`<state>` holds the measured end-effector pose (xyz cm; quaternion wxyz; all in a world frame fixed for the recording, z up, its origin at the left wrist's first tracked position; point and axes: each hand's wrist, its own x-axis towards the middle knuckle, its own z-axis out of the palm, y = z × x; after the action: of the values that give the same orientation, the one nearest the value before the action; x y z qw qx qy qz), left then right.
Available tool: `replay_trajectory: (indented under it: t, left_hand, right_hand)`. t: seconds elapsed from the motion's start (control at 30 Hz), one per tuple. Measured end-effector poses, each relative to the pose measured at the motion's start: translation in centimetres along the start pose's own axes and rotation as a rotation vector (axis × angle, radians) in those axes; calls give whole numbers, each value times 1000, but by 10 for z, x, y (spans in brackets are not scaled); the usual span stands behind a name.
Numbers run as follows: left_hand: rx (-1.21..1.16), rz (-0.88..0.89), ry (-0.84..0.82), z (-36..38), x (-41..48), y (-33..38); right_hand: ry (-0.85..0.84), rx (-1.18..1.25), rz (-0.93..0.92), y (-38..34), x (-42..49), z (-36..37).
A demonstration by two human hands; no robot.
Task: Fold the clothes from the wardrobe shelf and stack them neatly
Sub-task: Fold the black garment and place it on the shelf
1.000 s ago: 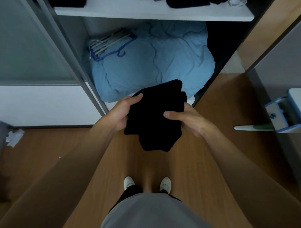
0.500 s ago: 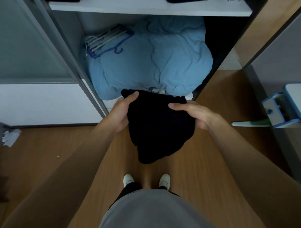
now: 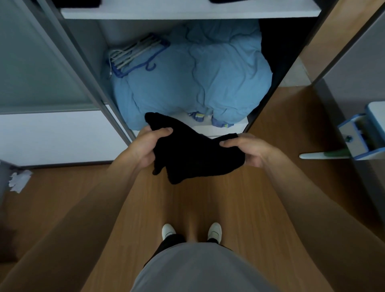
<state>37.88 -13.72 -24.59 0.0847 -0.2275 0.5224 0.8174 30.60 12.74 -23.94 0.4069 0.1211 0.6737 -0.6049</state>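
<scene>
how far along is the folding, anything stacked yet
Done: no finished stack shows. In hand: the left hand and right hand grip one black garment, loosely bunched, above the floor. Left: fold it, stack it, then the dark clothes on the white shelf.

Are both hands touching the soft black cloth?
Touching. The head view shows the left hand and right hand each gripping the crumpled black cloth, with the thumbs lying on top of it.

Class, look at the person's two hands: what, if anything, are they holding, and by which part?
Both hold one black garment: left hand grips its upper left edge, right hand its upper right edge.
</scene>
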Motion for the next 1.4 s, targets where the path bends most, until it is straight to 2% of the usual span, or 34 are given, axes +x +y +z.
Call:
replay_trajectory:
  t: [0.03, 0.13, 0.17, 0.3, 0.43, 0.53, 0.6, 0.7, 0.8, 0.87, 0.93, 1.07, 1.17, 1.2, 1.3, 1.37, 1.4]
  left_hand:
    - [11, -17, -2, -4, 0, 0]
    - [-37, -73, -24, -15, 1, 0]
    - [-65, -79, -39, -17, 2, 0]
    - [-110, -78, -86, -15, 5, -3]
    - [-60, -98, -10, -13, 6, -2]
    - [62, -121, 57, -10, 8, 3]
    - [65, -155, 90, -7, 8, 4]
    - [18, -215, 113, 0, 6, 3]
    - [-29, -282, 82, 4, 5, 5]
    - [-36, -311, 60, 2, 5, 9]
    - [23, -304, 75, -2, 6, 15]
    - [139, -270, 180, -10, 10, 20]
    - [162, -134, 248, -17, 17, 16]
    - [160, -80, 226, -20, 18, 15]
    - [254, -35, -49, -29, 18, 12]
    - [520, -27, -141, -27, 17, 12]
    - [686, 1, -119, -23, 19, 13]
  right_hand:
    - [-8, 70, -9, -3, 1, -4]
    - [-130, 518, -184, -3, 5, -13]
    - [-168, 557, -231, 1, 7, -12]
    - [-76, 218, -325, 22, 18, 11]
    - [22, 134, -435, 16, 14, 21]
    - [28, -37, -435, 11, 10, 25]
    - [-1, -234, -435, 11, 7, 31]
    - [-64, -655, -463, 10, 4, 44]
    - [90, -1093, -515, 12, 8, 55]
    - [227, -1217, -554, 8, 12, 54]
    - [236, -1275, -553, 2, 15, 46]
    - [144, -1199, -550, -11, 14, 35]
    - [54, -1036, -560, -18, 12, 34]
    - [34, -1006, -568, -21, 11, 34]
    - [36, -948, -573, -29, 9, 32]
    - [54, -916, -563, -32, 7, 32]
    - [65, -905, -561, -33, 6, 33]
